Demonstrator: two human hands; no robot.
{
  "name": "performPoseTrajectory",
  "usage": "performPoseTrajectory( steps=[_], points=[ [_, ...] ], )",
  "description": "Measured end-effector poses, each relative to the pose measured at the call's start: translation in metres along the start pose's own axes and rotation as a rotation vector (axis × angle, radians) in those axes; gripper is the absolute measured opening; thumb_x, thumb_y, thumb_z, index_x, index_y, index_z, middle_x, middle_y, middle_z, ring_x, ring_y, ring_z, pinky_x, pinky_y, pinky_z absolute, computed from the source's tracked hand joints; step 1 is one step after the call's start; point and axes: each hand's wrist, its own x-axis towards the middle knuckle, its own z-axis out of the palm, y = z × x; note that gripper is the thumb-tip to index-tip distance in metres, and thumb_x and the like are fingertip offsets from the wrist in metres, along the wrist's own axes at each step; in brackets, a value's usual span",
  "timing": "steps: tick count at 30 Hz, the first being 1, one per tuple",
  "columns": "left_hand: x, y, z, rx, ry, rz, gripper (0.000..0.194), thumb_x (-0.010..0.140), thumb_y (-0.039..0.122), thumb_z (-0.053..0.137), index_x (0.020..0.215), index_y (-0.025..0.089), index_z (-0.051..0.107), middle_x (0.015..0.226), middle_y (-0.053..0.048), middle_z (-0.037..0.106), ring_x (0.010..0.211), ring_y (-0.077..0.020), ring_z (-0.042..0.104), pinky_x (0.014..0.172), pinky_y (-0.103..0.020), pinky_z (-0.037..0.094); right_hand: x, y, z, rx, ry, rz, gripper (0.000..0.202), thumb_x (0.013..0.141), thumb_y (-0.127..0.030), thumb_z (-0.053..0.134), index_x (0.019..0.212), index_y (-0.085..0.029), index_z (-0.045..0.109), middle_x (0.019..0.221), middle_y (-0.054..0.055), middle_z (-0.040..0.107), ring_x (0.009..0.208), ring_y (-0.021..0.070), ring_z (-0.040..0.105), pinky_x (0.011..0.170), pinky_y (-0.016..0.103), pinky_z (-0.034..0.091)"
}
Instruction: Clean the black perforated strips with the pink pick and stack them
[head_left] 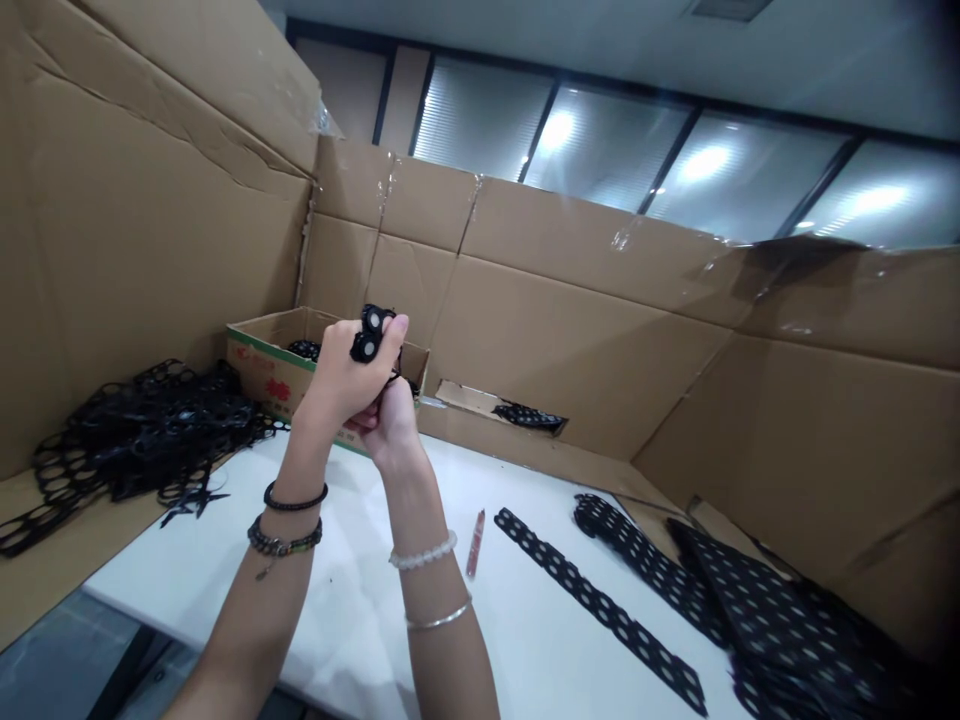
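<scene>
Raised over the table's far left part, my left hand (346, 372) is closed on a bunched piece of black strip with pale round discs (371, 335). Its thumb presses against the piece from the right. My right hand (397, 420) is just below, wrist turned up and fingers curled in close to the left hand. A bit of black shows at its fingertips, and its grip is partly hidden. Behind both hands stands an open cardboard box (259, 375) with black dotted pieces inside. Flat on the table, right of my forearms, lies a long black dotted strip (600, 605).
A tangled heap of black perforated scrap (165, 430) lies at the left. More black dotted sheets (787, 600) pile up at the right. A slim pinkish clear tube (475, 545) lies on the white table (360, 600). Tall cardboard walls (570, 310) surround the table, with a slot at the back.
</scene>
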Motion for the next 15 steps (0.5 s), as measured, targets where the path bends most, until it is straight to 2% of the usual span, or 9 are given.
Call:
performPoseTrajectory(
  steps=[3, 7, 10, 12, 14, 15],
  points=[
    [0.002, 0.002, 0.007, -0.225, 0.065, -0.041, 0.039, 0.084, 0.045, 0.053, 0.055, 0.019, 0.049, 0.05, 0.003, 0.046, 0.051, -0.0098, 0.047, 0.052, -0.021, 0.036, -0.002, -0.005, -0.001, -0.001, 0.061, -0.156, 0.04, 0.085, -0.043, 0.046, 0.054, -0.021, 0.034, 0.04, -0.008, 0.027, 0.036, 0.0063, 0.023, 0.037, 0.02, 0.021],
    [0.006, 0.003, 0.016, -0.651, 0.21, -0.272, 0.043, 0.083, 0.054, 0.05, 0.057, 0.02, 0.042, 0.047, 0.005, 0.031, 0.039, -0.0074, 0.035, 0.041, -0.021, 0.029, -0.007, -0.012, -0.001, -0.044, 0.095, -0.398, 0.038, 0.087, -0.044, 0.044, 0.058, -0.02, 0.036, 0.044, -0.008, 0.03, 0.039, 0.0059, 0.023, 0.039, 0.021, 0.02],
    [0.01, -0.001, 0.013, -0.888, 0.238, -0.443, 0.039, 0.089, 0.039, 0.044, 0.056, 0.02, 0.035, 0.045, 0.006, 0.02, 0.036, -0.0072, 0.026, 0.038, -0.02, 0.027, -0.006, -0.017, -0.004, -0.007, 0.07, -0.475, 0.042, 0.089, -0.045, 0.041, 0.057, -0.021, 0.028, 0.046, -0.009, 0.024, 0.039, 0.0057, 0.019, 0.039, 0.021, 0.018],
    [0.013, -0.009, 0.005, -1.008, 0.25, -0.516, 0.036, 0.09, 0.023, 0.036, 0.055, 0.02, 0.033, 0.045, 0.005, 0.021, 0.038, -0.0084, 0.029, 0.041, -0.02, 0.031, -0.004, -0.025, -0.011, 0.075, 0.063, -0.476, 0.043, 0.093, -0.038, 0.035, 0.056, -0.02, 0.022, 0.045, -0.009, 0.02, 0.038, 0.0059, 0.017, 0.04, 0.021, 0.021],
    [0.017, -0.022, -0.006, -1.1, 0.312, -0.546, 0.036, 0.088, 0.011, 0.029, 0.054, 0.02, 0.031, 0.046, 0.003, 0.023, 0.04, -0.0094, 0.032, 0.044, -0.021, 0.033, -0.008, -0.038, -0.024, 0.212, 0.134, -0.475, 0.044, 0.096, -0.028, 0.026, 0.054, -0.02, 0.019, 0.044, -0.008, 0.016, 0.038, 0.0062, 0.016, 0.041, 0.021, 0.024],
    [0.019, -0.029, -0.013, -1.128, 0.36, -0.528, 0.036, 0.087, 0.008, 0.028, 0.053, 0.02, 0.028, 0.045, 0.003, 0.022, 0.04, -0.0096, 0.03, 0.045, -0.022, 0.033, -0.013, -0.046, -0.032, 0.287, 0.214, -0.504, 0.045, 0.097, -0.025, 0.022, 0.052, -0.019, 0.02, 0.044, -0.008, 0.015, 0.038, 0.0064, 0.016, 0.041, 0.021, 0.025]
  ],
)
